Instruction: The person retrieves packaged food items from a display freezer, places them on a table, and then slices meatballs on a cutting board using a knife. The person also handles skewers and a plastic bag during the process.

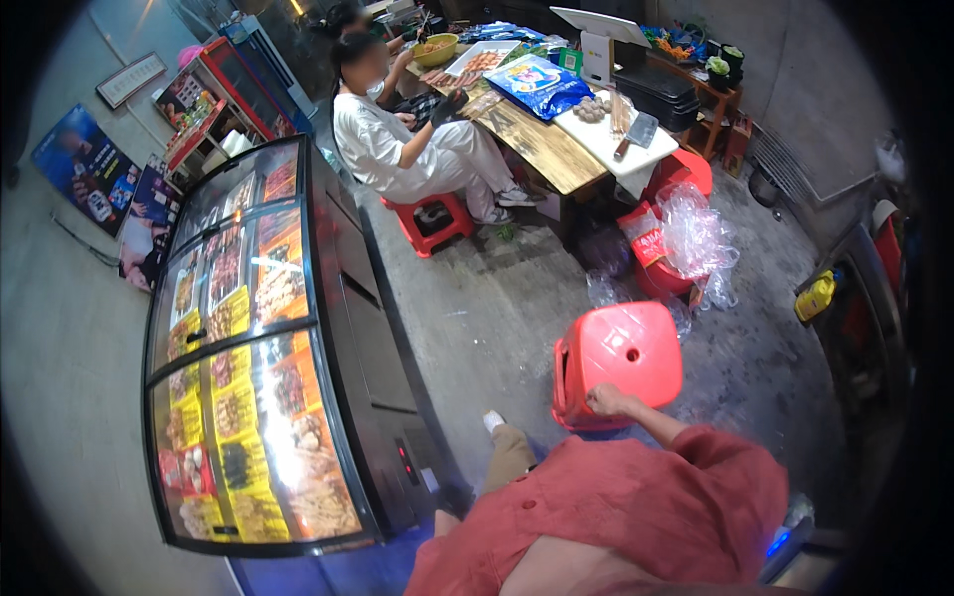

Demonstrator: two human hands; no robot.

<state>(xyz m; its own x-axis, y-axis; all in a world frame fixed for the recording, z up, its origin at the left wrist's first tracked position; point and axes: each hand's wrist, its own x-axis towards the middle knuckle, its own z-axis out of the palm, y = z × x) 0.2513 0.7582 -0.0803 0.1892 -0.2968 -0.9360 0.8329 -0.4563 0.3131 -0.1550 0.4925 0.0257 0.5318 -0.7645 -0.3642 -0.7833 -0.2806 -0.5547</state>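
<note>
My right hand (607,400) hangs with curled fingers over the near left edge of a red plastic stool (633,335). From above I cannot tell whether it touches or grips the stool. My left hand is out of view; only a small patch of skin shows below the red shirt on that side. To my left stands a glass-topped display refrigerator (328,320). Inside it, yellow baskets (235,406) and orange trays (279,287) hold skewered and loose food.
A person in white (380,141) sits on a red stool (428,223) by a wooden table (551,153), another person behind. On a white cutting board (645,153) lie a cleaver (641,132) and meatballs (591,109). Plastic bags (697,231) fill a red bucket (663,276). A yellow bottle (816,296) is at right.
</note>
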